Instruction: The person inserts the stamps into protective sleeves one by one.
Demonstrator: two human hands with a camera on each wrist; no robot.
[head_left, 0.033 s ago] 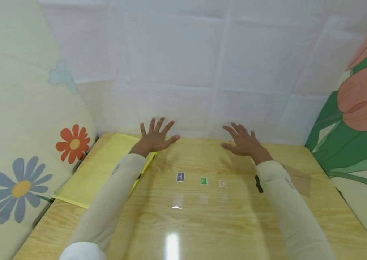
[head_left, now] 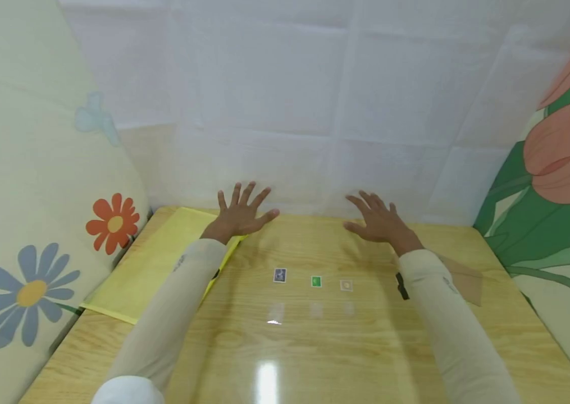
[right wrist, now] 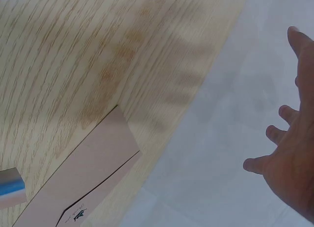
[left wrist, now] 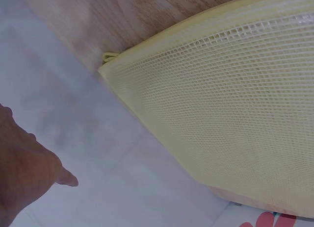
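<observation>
White sheet [head_left: 274,84]: hanging at the back.
Wooden table [head_left: 345,348]: glossy, running up to the sheet.
Yellow mesh pouch [head_left: 163,252]: flat on the table's left side, partly behind the left sleeve [head_left: 168,314].
Brown envelope [head_left: 464,279]: on the right, partly behind the right sleeve [head_left: 459,331].
Left hand [head_left: 239,217]: fingers straight and spread, gripping nothing, near the pouch.
Right hand [head_left: 382,223]: fingers stretched out, gripping nothing, near the envelope.
Dark stamp [head_left: 279,275]: leftmost, between the sleeves.
Green stamp [head_left: 317,281]: in the middle.
Pale stamp [head_left: 346,285]: rightmost, just beside the green one.
</observation>
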